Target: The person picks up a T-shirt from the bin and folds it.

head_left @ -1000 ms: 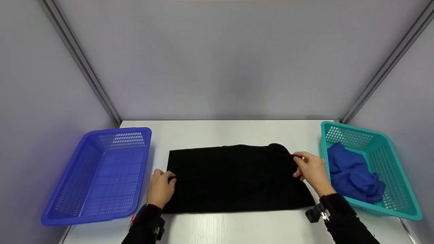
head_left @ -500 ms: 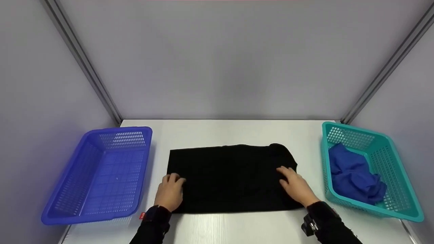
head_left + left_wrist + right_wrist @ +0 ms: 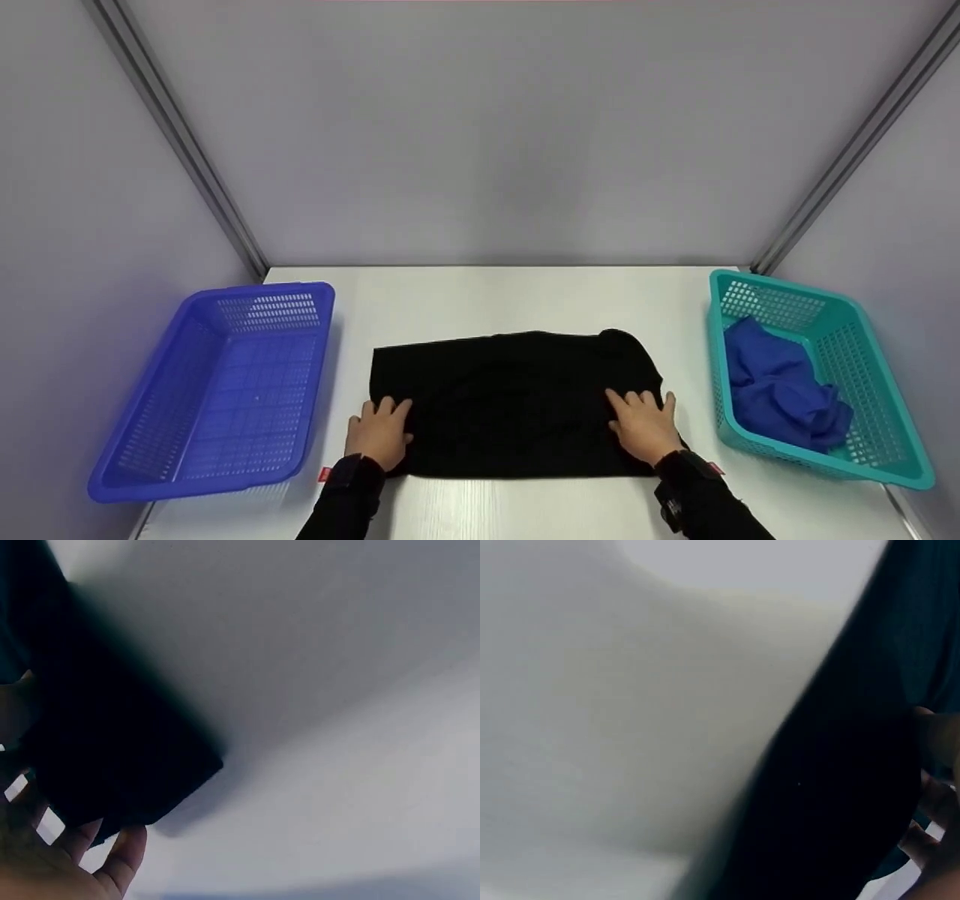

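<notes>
You are working in a lab-like booth: grey panels are enclosing a table on three sides, metal strips are lining the corners, and your right wrist is carrying a camera.

Black cloth spread on white table.

The black cloth is too dark to show its layers. At its left end the left grip hides some edge; at its right, the right grip does. On its near side, sleeves and bench are cut off in the head view.
</notes>
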### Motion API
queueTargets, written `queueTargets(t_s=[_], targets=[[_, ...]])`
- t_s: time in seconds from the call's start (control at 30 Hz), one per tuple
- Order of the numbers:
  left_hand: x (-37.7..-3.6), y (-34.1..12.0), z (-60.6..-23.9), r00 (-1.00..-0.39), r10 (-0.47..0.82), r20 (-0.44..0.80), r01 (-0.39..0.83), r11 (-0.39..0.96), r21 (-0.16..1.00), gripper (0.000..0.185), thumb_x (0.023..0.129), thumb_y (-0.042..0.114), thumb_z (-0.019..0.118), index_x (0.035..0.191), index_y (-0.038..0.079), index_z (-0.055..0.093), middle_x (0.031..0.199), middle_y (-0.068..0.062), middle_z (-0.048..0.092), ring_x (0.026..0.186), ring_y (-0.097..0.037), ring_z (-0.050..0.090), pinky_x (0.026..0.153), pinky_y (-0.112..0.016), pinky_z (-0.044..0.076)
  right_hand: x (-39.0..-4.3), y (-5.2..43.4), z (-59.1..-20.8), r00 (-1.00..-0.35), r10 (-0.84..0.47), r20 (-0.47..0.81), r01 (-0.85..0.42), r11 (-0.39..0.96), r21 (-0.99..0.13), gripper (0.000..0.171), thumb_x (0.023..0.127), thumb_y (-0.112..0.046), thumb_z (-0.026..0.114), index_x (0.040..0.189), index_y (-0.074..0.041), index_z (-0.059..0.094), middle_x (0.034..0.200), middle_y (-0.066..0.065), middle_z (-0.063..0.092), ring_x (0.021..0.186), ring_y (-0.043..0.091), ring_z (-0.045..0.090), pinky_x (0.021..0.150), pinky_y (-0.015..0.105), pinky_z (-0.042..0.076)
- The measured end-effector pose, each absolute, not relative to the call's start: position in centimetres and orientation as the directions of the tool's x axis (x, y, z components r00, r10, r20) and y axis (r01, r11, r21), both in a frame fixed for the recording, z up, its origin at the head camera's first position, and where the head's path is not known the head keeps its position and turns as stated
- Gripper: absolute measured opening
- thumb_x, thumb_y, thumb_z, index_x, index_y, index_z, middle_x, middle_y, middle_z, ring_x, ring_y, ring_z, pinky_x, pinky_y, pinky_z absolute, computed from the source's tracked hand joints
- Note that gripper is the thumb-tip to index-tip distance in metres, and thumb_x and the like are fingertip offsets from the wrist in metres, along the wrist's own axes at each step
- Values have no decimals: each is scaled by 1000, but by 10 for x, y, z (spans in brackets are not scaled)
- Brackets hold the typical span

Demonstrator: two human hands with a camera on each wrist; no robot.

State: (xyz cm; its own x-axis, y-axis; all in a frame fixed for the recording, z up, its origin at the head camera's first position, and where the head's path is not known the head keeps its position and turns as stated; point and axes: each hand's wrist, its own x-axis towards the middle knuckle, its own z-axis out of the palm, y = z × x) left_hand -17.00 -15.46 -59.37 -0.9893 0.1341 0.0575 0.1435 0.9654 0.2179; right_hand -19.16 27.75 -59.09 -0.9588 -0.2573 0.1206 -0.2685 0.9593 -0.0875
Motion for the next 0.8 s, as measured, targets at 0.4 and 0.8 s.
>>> queueTargets(t_s=[0.4, 0.8], targets=[[-169, -153, -587, -977, 179, 116, 202, 951, 234, 27, 80, 13, 85, 101, 5, 70, 126, -23, 58, 115, -49, 56, 88, -60, 51, -197, 277, -589, -955, -267, 132, -290, 932, -219, 34, 78, -5, 83, 83, -14, 50, 118, 17, 63, 121, 54, 53, 108, 82, 15], [-171, -153, -586, -996, 93, 17, 94, 954, 285, 60, 82, 13, 81, 135, -1, 56, 98, -22, 72, 91, -44, 67, 76, -61, 51, -200, 281, -581, -989, -69, -130, -22, 943, -331, 82, 83, -18, 75, 152, 7, 37, 132, 30, 59, 124, 50, 49, 106, 82, 13]])
